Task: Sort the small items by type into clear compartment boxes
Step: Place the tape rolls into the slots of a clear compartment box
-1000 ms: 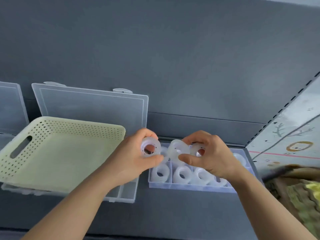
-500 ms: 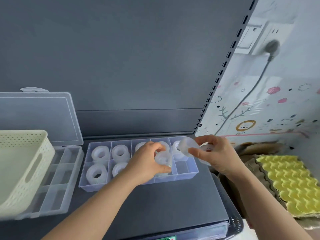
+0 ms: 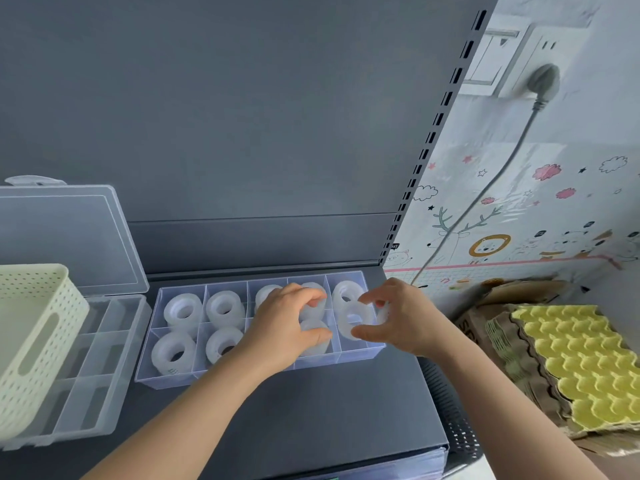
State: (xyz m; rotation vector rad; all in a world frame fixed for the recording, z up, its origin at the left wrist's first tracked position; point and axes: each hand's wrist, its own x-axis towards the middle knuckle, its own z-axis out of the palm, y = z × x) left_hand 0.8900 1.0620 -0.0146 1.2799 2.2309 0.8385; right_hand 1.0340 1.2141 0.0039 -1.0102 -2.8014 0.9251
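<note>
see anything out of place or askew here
The cream basket rests tilted on top of the open clear box at the left, covering part of its compartments. The tape rolls in the other box sit neatly.

A clear compartment box (image 3: 162,379) sits on a dark shelf (image 3: 311,417), divided into two rows of five cells. Translucent white tape rolls (image 3: 183,308) lie one to a cell, holes tilted upward; four show fully at the box's 9 o'clock end. Toward 3 o'clock, the left hand (image 3: 280,327) grips a near-row roll (image 3: 313,341), and the right hand (image 3: 398,317) pinches an end roll (image 3: 349,322) over the last cells. At 9 o'clock lies a second clear box (image 3: 104,358), its lid raised.
</note>
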